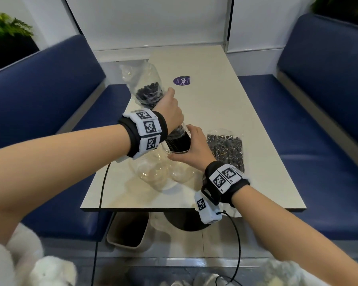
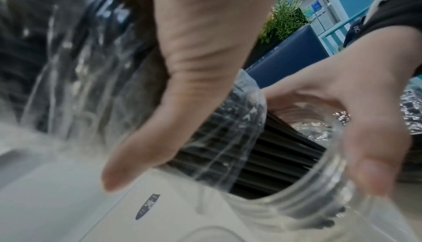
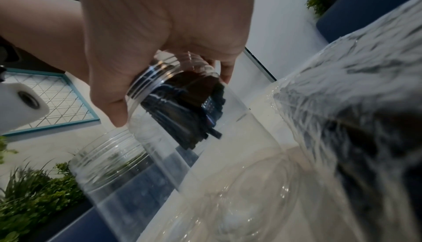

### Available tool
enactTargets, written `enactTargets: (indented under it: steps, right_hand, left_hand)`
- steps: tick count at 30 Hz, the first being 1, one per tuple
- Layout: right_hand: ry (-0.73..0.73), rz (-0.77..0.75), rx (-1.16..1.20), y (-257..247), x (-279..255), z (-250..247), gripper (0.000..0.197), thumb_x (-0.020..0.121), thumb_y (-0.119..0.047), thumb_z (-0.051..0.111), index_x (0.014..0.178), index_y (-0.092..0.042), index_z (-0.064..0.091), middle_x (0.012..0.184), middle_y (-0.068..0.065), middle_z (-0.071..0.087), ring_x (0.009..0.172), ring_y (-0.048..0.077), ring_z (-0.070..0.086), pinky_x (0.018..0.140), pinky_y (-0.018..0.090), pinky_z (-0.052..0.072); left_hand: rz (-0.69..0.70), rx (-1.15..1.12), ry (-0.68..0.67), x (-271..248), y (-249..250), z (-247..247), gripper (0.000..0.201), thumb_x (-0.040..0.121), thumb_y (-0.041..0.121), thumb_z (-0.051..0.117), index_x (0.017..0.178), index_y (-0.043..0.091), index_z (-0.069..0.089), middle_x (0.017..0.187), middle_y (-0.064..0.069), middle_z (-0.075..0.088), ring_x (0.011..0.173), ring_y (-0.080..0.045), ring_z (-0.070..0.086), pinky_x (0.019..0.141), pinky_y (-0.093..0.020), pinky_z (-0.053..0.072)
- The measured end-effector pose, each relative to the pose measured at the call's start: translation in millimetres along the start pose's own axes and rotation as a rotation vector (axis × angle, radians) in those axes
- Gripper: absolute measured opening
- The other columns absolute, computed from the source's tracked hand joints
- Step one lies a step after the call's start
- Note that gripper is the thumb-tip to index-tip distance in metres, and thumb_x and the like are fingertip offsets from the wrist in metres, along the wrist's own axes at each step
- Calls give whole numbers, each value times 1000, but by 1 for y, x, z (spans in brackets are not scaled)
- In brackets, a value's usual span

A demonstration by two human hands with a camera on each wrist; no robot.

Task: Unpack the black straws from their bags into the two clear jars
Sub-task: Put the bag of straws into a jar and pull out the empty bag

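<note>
My left hand (image 1: pixel 171 112) grips a clear bag of black straws (image 1: pixel 145 87) around its middle and holds it tilted, open end down. The black straws (image 1: pixel 180 142) stick out of the bag into the mouth of a clear jar (image 1: pixel 183 172). My right hand (image 1: pixel 194 147) grips that jar at its threaded rim (image 3: pixel 146 81), thumb on the near side. Straw ends (image 3: pixel 189 112) show inside the jar's neck. A second clear jar (image 1: pixel 149 172) stands just to the left, touching it. The left wrist view shows my thumb (image 2: pixel 137 155) on the bag (image 2: pixel 228 128).
Another full bag of black straws (image 1: pixel 225 149) lies on the beige table (image 1: pixel 246 110) right of my right hand. A purple sticker (image 1: pixel 181 81) marks the table's middle. Blue benches (image 1: pixel 50 89) flank the table, and a bin (image 1: pixel 128 230) sits on the floor below its near edge.
</note>
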State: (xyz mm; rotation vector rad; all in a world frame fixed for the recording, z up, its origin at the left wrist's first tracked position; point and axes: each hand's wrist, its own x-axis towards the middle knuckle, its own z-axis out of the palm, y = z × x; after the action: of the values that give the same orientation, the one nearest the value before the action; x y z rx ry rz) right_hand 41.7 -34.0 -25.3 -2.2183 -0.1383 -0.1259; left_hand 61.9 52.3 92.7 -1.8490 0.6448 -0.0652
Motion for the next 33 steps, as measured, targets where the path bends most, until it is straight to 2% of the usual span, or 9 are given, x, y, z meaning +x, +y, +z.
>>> enactTargets:
  steps: [4, 8, 14, 18, 23, 25, 27, 30, 33]
  right_hand:
    - [12, -2, 15, 0, 0, 2, 104, 60, -36, 82, 140, -7, 23, 138, 10, 33, 128, 23, 34, 110, 40, 34]
    - [4, 10, 24, 0, 0, 1, 105, 61, -35, 82, 141, -7, 21, 143, 9, 31, 133, 22, 30, 112, 35, 30]
    - [14, 0, 38, 1, 1, 1, 104, 62, -35, 82, 142, -7, 21, 144, 10, 30, 135, 22, 29, 113, 34, 28]
    - [16, 3, 55, 1, 1, 1, 104, 62, -34, 82, 142, -7, 20, 145, 10, 30, 136, 21, 28, 112, 34, 27]
    - [-12, 32, 76, -2, 11, -1, 112, 61, -38, 83, 144, -8, 14, 149, 10, 26, 139, 22, 26, 113, 34, 25]
    - [-34, 25, 55, -4, 13, -4, 117, 60, -41, 83, 146, -9, 9, 153, 9, 21, 141, 22, 22, 114, 34, 22]
    - [-22, 3, 42, -6, 13, -10, 122, 58, -43, 84, 146, -11, 7, 156, 7, 16, 143, 21, 17, 117, 37, 19]
    - [78, -20, 166, -14, 6, -28, 119, 59, -41, 83, 146, -18, 6, 154, 4, 15, 143, 19, 15, 118, 39, 18]
    - [166, -82, 376, -30, -6, -50, 112, 61, -36, 82, 144, -23, 9, 149, 1, 20, 138, 14, 21, 114, 33, 22]
  left_hand:
    - [-77, -36, -6, -8, -19, 1, 38, 94, 28, 49, 131, 19, 47, 129, 0, 57, 123, -26, 49, 111, -59, 16]
    - [-47, -20, -34, -12, -19, -1, 48, 92, 29, 52, 137, 20, 40, 138, -4, 47, 128, -28, 43, 110, -65, 14]
    - [-49, -5, 22, -17, -30, -1, 50, 90, 26, 55, 137, 21, 38, 135, -2, 48, 126, -27, 44, 109, -62, 16]
    - [-119, -137, 114, -20, -38, 5, 44, 89, 18, 56, 131, 20, 42, 124, -1, 54, 119, -26, 49, 109, -56, 22]
    - [-285, -369, 393, -35, -62, 13, 45, 80, -4, 55, 121, 15, 49, 109, -6, 58, 103, -28, 55, 103, -50, 30]
    - [-319, -486, 551, -39, -65, 18, 49, 76, -9, 53, 119, 15, 52, 108, -8, 60, 97, -31, 57, 96, -48, 34]
    - [-340, -626, 753, -44, -65, 20, 52, 72, -12, 53, 115, 16, 57, 101, -10, 63, 89, -32, 60, 82, -45, 39]
    - [-318, -918, 995, -54, -65, 14, 46, 76, -4, 44, 111, 18, 63, 93, -12, 61, 80, -30, 60, 68, -39, 43]
    - [-294, -1212, 1200, -64, -64, 0, 42, 76, 1, 41, 106, 15, 66, 91, -18, 55, 78, -25, 54, 67, -38, 49]
